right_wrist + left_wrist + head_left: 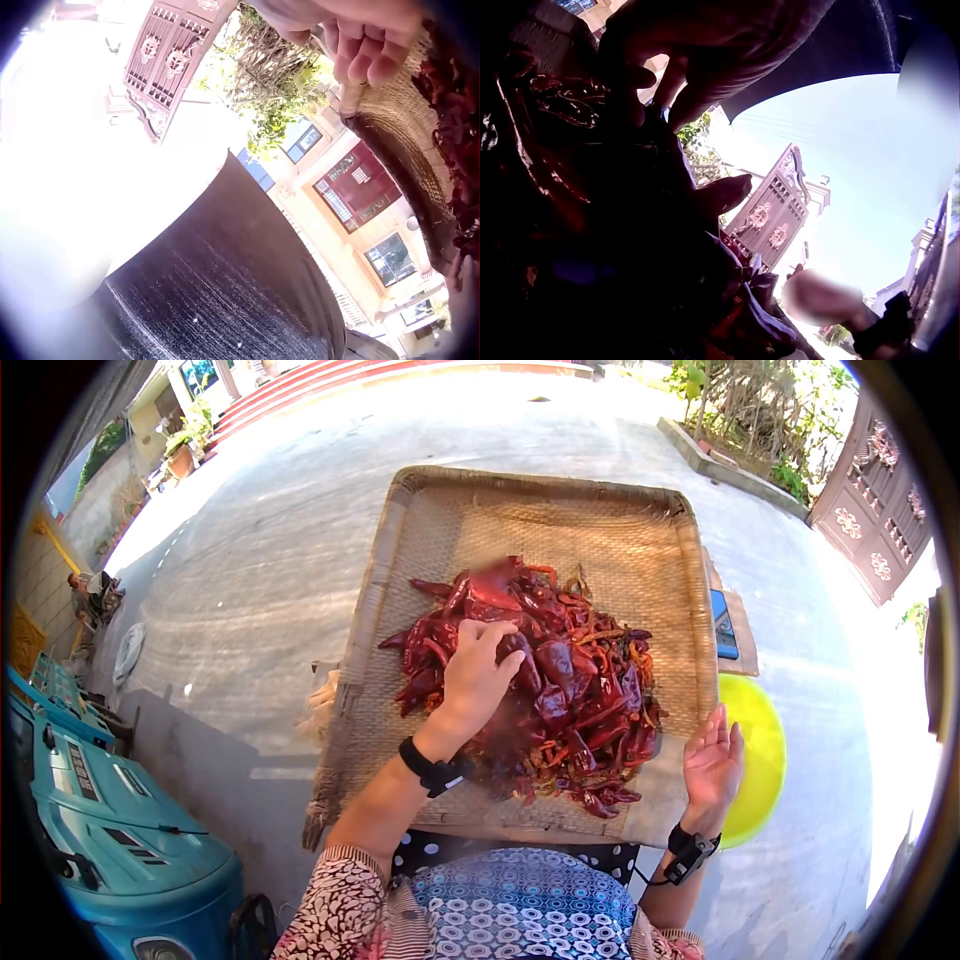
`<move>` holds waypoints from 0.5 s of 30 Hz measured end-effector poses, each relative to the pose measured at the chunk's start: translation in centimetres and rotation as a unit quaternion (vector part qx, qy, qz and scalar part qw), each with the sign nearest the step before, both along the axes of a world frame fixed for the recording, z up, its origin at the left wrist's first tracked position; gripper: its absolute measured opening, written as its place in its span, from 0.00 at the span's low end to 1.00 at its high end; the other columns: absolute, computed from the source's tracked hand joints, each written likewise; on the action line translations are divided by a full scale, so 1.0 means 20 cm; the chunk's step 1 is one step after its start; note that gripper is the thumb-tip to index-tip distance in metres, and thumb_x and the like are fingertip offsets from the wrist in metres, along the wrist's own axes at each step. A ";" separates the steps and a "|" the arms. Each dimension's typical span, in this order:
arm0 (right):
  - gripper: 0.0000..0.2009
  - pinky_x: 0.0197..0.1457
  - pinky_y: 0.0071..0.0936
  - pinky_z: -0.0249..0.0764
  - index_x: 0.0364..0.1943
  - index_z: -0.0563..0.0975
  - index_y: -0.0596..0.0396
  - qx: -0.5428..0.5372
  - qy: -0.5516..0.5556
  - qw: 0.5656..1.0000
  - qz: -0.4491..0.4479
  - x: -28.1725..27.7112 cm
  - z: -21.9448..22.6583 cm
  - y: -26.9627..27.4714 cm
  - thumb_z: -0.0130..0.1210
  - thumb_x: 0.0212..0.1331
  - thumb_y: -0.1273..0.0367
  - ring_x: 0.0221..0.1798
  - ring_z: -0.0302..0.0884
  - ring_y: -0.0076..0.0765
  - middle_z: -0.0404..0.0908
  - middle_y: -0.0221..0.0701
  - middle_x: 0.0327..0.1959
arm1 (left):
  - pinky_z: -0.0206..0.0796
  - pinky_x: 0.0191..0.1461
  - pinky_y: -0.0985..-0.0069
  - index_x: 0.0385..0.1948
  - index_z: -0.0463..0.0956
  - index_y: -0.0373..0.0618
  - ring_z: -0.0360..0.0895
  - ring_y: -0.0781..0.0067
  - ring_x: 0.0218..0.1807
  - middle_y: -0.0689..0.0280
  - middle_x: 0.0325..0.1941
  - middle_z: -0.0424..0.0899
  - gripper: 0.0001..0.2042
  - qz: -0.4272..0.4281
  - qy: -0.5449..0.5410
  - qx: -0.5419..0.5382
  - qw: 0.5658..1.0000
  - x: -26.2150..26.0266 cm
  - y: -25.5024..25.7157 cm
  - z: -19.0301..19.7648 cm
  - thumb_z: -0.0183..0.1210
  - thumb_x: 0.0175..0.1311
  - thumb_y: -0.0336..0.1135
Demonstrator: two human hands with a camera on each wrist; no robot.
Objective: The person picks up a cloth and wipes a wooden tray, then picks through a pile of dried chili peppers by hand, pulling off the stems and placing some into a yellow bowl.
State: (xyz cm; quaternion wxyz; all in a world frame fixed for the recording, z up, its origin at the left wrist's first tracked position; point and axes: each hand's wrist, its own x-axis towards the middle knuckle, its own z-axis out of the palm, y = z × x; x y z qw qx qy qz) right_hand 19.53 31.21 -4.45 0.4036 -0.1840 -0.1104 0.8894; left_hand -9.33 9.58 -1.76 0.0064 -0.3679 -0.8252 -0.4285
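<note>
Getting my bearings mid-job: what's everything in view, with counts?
peppers: uncounted heap, mostly dark red, on tray
woven tray: one, tan, centre
basin: one, yellow-green, right of tray
flat device: one, blue, on cardboard
cardboard: one, brown, right of tray
machinery: count unclear, teal, left
gate: one, brownish, far right
steps: several, red, back
pot: one, orange, back left
shrubs: uncounted, green, back right
distant person: one, colours unclear, left
apron: one, blue, bottom
wrist devices: two, black
left hand: one, bare, at peppers
right hand: one, bare, tray's right side
</note>
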 end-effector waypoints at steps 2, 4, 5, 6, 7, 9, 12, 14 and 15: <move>0.20 0.46 0.26 0.76 0.59 0.71 0.57 0.105 -0.060 0.992 0.043 -0.01 -0.07 -0.05 0.50 0.69 0.61 0.44 0.79 0.29 0.81 0.29 0.50 | 0.70 0.49 0.68 0.48 0.71 0.44 0.76 0.60 0.45 0.58 0.48 0.72 0.18 -0.010 -0.009 0.023 1.000 0.04 -0.02 0.03 0.64 0.56 0.30; 0.17 0.42 0.25 0.75 0.57 0.72 0.57 0.209 -0.123 0.968 0.058 -0.11 0.03 -0.19 0.50 0.69 0.65 0.42 0.78 0.27 0.81 0.31 0.48 | 0.69 0.46 0.73 0.45 0.71 0.42 0.75 0.67 0.41 0.60 0.47 0.72 0.17 -0.024 -0.039 0.044 0.998 0.06 -0.06 0.03 0.66 0.56 0.29; 0.16 0.41 0.24 0.74 0.56 0.72 0.57 0.270 -0.151 0.947 0.085 -0.15 0.05 -0.23 0.50 0.68 0.65 0.41 0.78 0.25 0.81 0.31 0.47 | 0.69 0.42 0.76 0.44 0.70 0.41 0.74 0.74 0.37 0.62 0.46 0.72 0.17 -0.033 -0.063 0.053 0.996 0.07 -0.08 0.03 0.67 0.55 0.28; 0.15 0.40 0.23 0.74 0.55 0.73 0.57 0.329 -0.178 0.921 0.112 -0.19 0.07 -0.27 0.50 0.68 0.66 0.41 0.78 0.24 0.81 0.31 0.47 | 0.69 0.38 0.80 0.43 0.70 0.40 0.74 0.80 0.34 0.63 0.45 0.72 0.17 -0.041 -0.088 0.062 0.993 0.09 -0.11 0.02 0.68 0.55 0.28; 0.14 0.39 0.22 0.73 0.54 0.73 0.57 0.379 -0.223 0.887 0.141 -0.23 0.13 -0.32 0.51 0.67 0.67 0.39 0.77 0.23 0.80 0.31 0.46 | 0.68 0.37 0.82 0.46 0.70 0.41 0.73 0.82 0.35 0.65 0.44 0.71 0.17 -0.031 -0.060 0.092 0.993 0.13 -0.14 0.05 0.66 0.57 0.26; 0.15 0.37 0.17 0.70 0.54 0.73 0.57 0.455 -0.267 0.829 0.183 -0.32 0.19 -0.43 0.56 0.64 0.69 0.36 0.75 0.19 0.80 0.30 0.45 | 0.68 0.37 0.83 0.48 0.71 0.41 0.73 0.82 0.36 0.66 0.43 0.72 0.16 -0.045 -0.068 0.155 0.985 0.19 -0.18 0.05 0.64 0.60 0.25; 0.23 0.37 0.21 0.72 0.59 0.71 0.58 0.629 -0.298 0.689 0.202 -0.43 0.27 -0.54 0.61 0.59 0.70 0.34 0.75 0.21 0.74 0.37 0.55 | 0.68 0.37 0.84 0.48 0.74 0.41 0.73 0.82 0.37 0.69 0.43 0.71 0.12 -0.083 -0.105 0.181 0.974 0.27 -0.25 0.11 0.60 0.64 0.25; 0.24 0.40 0.25 0.75 0.60 0.70 0.55 0.677 -0.290 0.646 0.202 -0.49 0.24 -0.58 0.61 0.59 0.69 0.34 0.76 0.28 0.70 0.39 0.59 | 0.68 0.38 0.85 0.46 0.75 0.41 0.73 0.83 0.38 0.69 0.43 0.71 0.10 -0.079 -0.244 0.243 0.935 0.34 -0.26 0.12 0.59 0.65 0.26; 0.22 0.42 0.28 0.77 0.59 0.73 0.51 0.724 -0.299 0.604 0.146 -0.50 0.22 -0.59 0.60 0.59 0.69 0.38 0.80 0.37 0.74 0.38 0.56 | 0.69 0.39 0.84 0.46 0.75 0.41 0.74 0.83 0.38 0.69 0.43 0.74 0.08 -0.069 -0.258 0.221 0.938 0.36 -0.28 0.13 0.57 0.68 0.29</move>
